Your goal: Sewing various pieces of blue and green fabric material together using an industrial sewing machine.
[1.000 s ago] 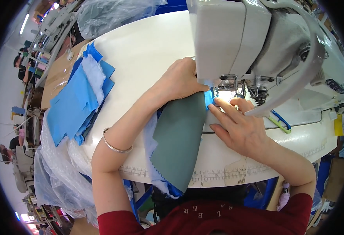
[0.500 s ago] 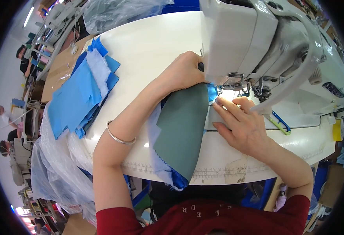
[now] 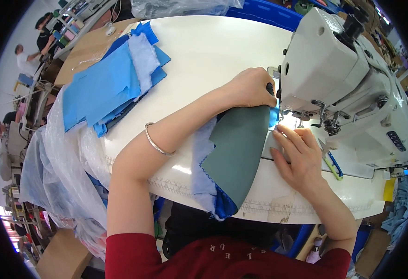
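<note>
A layered fabric piece point(image 3: 236, 149), grey-green on top with bright blue and fuzzy white layers at its edge, hangs over the table's front edge. My left hand point(image 3: 256, 87) is closed on its upper end beside the sewing machine point(image 3: 327, 65); a dark part shows by the fingers, too hidden to name. A bit of blue cloth point(image 3: 273, 117) shows under the lit needle area. My right hand point(image 3: 301, 158) lies with fingers stretched out on the machine bed, fingertips near the needle and blue cloth. Thread snips point(image 3: 332, 163) with a blue and green handle lie right of that hand.
A stack of blue and white cut fabric pieces point(image 3: 104, 88) lies on the white table point(image 3: 208, 46) at the left. Clear plastic sheeting point(image 3: 50, 167) hangs at the left edge. Blue bins point(image 3: 264, 16) stand beyond the table. Other people work in the far left background.
The whole view has shifted, so machine, fabric and hands sit farther right and more of the machine shows. Both hands keep nearly the same places beside the needle.
</note>
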